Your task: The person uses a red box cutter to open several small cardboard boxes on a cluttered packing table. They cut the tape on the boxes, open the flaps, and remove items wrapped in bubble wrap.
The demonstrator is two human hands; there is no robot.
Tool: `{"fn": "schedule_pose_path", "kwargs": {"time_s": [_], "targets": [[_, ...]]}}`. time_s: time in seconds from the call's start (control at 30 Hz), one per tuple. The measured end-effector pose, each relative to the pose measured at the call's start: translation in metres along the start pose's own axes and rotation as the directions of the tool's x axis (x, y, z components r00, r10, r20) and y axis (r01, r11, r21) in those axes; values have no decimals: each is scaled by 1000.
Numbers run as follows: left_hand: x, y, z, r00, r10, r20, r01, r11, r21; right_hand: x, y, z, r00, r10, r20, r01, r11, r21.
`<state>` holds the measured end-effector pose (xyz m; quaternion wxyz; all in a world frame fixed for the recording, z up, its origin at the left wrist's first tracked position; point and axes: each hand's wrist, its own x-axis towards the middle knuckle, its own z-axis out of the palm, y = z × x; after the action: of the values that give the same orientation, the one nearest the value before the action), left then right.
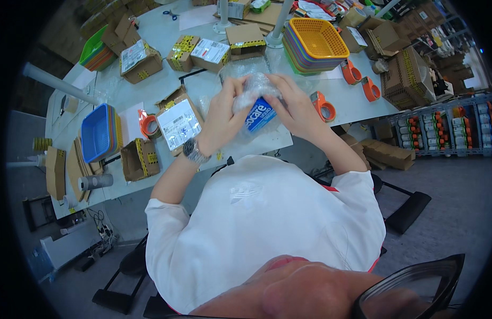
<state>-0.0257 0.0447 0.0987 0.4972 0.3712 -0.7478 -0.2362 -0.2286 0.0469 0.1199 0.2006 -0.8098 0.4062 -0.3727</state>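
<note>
Over the front part of the table, both hands press around a blue container with white lettering [261,117]. Clear bubble wrap [255,85] covers its upper part, and the blue face shows between my hands. My left hand [224,114] has its fingers curled over the wrap from the left side. From the right, my right hand [296,106] grips the wrap and the container's edge. The container's full shape is hidden by the wrap and fingers. Close to my left wrist lies a cardboard box with a white label [179,125].
Orange tape dispensers [324,108] lie right of my hands, another [149,125] to the left. Stacked baskets, yellow-topped [319,38] and blue-topped [98,133], stand on the table [272,139]. Small cartons [210,53] sit behind. A crate of bottles [443,129] stands at the right.
</note>
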Motion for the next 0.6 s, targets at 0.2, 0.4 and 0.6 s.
{"fn": "schedule_pose_path", "kwargs": {"time_s": [0.2,0.4,0.6], "targets": [[-15,-25,18,947,-309,87,320,933,-165,-13,32,17,995,84,52,-90,987,131],[-44,-32,29,892,-428,147,451,814,-366,-31,35,14,965,173,198,-242,877,415],[-52,-24,27,912,-381,152,407,788,-463,-35,36,13,964,105,243,-227,799,557]]}}
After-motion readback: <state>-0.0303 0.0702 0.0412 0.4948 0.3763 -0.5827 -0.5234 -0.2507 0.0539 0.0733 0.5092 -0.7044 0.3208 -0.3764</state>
